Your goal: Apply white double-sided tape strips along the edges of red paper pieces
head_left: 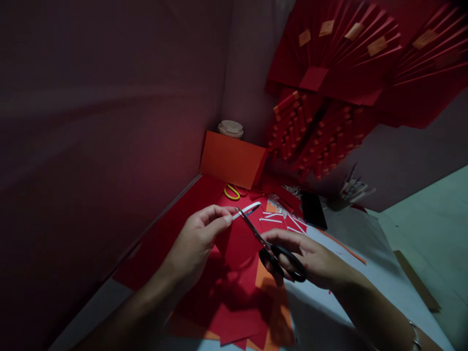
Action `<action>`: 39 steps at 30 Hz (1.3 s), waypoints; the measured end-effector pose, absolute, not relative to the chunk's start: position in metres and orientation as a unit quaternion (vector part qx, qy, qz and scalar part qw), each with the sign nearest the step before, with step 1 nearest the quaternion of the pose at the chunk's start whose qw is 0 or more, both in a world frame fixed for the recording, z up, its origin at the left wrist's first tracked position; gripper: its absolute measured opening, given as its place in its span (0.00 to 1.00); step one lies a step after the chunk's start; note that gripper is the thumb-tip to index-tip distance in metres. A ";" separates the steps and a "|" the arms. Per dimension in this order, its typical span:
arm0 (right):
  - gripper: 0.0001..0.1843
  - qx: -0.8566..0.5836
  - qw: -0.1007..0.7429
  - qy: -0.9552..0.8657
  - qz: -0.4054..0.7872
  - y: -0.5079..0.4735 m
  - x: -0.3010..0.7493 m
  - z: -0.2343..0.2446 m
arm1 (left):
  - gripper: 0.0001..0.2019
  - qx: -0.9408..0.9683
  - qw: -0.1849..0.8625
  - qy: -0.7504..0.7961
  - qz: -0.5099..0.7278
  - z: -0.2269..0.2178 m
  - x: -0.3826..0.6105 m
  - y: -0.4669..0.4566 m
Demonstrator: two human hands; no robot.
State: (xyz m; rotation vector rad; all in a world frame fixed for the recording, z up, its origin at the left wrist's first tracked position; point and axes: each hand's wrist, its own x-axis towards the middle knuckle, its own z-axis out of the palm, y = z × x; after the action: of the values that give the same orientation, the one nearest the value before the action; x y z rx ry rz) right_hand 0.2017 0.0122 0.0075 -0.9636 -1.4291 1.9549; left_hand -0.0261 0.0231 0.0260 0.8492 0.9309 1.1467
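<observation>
My left hand [210, 226] pinches one end of a narrow white strip [249, 208], which points up and to the right above the red paper. In my right hand [302, 251] is a pair of black-handled scissors [252, 226], my fingers through the loops. The blade tips lie at the strip, close to my left fingertips; whether they have cut into it I cannot tell. Below both hands are overlapping sheets of red paper [241, 278] and orange paper [280, 304]. Small red pieces with white strips [272, 220] lie just beyond the scissors.
A folded orange card [232, 158] stands at the back before a lidded cup [230, 128]. Yellow scissor handles [231, 192] lie near it. A phone [313, 209] and a holder of pens [353, 190] are at the right. Red paper fans [340, 44] hang on the wall.
</observation>
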 end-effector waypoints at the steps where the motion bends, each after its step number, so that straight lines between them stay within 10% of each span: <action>1: 0.23 -0.352 0.267 -0.527 0.726 0.012 0.201 0.007 | 0.07 0.372 0.660 0.411 0.506 0.026 -0.026 0.023; 39: 0.25 -0.323 0.260 -0.538 0.734 0.024 0.219 0.013 | 0.07 0.406 0.647 0.409 0.500 0.027 -0.032 0.021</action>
State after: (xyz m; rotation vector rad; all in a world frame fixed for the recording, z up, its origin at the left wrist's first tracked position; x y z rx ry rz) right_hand 0.2191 0.0235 0.0127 -0.8742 -1.4565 1.9895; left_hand -0.0321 0.0208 0.0269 0.9239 0.9296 1.1369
